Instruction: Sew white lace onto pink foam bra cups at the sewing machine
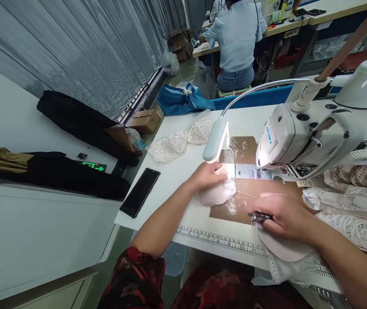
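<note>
My left hand [207, 177] is closed on the edge of a white lace bra cup [219, 192], left of the sewing machine's needle area. Thread snips [261, 217] are gripped in my right hand [288, 216], blades pointing left. Under that hand lies another pale padded cup [286, 249] with lace trim, hanging over the table's front edge. A thin thread [246, 195] stretches from the left cup toward my right hand. The white sewing machine [318, 128] stands just beyond, its needle above a metal plate [248, 171].
Lace cups [170, 146] lie at the table's back left, near a black phone [140, 192]. A lamp head [215, 139] hangs low over the work. More lace pieces [353, 214] are piled at right. A ruler strip [222, 241] lines the front edge. A person [238, 38] sits ahead.
</note>
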`<action>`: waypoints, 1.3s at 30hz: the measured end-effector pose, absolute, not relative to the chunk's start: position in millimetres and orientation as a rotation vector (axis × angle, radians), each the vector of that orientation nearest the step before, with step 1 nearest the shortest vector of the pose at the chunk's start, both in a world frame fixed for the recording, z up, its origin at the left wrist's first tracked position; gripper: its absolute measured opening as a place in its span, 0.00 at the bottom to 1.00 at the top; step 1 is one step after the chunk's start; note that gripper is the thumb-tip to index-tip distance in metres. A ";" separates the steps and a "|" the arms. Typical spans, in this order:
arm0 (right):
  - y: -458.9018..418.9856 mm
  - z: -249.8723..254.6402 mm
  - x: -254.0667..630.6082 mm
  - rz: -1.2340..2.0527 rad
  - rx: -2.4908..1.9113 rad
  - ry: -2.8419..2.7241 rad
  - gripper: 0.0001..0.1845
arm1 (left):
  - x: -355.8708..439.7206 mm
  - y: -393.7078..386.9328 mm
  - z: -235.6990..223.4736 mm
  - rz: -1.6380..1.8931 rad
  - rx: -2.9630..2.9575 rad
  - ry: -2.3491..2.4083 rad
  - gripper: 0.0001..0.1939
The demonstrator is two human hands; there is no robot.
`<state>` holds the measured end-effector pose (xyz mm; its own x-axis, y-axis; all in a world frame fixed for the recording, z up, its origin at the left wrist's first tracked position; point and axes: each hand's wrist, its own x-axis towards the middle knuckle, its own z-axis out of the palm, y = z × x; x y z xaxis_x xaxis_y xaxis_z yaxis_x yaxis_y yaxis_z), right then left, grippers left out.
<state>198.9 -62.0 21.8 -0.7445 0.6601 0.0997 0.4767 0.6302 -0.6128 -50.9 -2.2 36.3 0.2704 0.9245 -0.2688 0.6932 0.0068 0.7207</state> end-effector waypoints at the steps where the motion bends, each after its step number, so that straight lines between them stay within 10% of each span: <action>1: -58.8 21.0 201.9 0.845 -0.966 -2.534 0.11 | -48.3 -6.7 36.2 0.412 1.657 1.420 0.11; 8: -48.1 21.7 191.7 1.264 -1.234 -1.834 0.21 | -25.1 -24.3 33.3 0.667 1.115 1.093 0.13; 39: -49.4 26.7 201.9 1.384 -1.279 -1.840 0.18 | -16.3 -26.7 25.4 0.501 1.274 0.857 0.17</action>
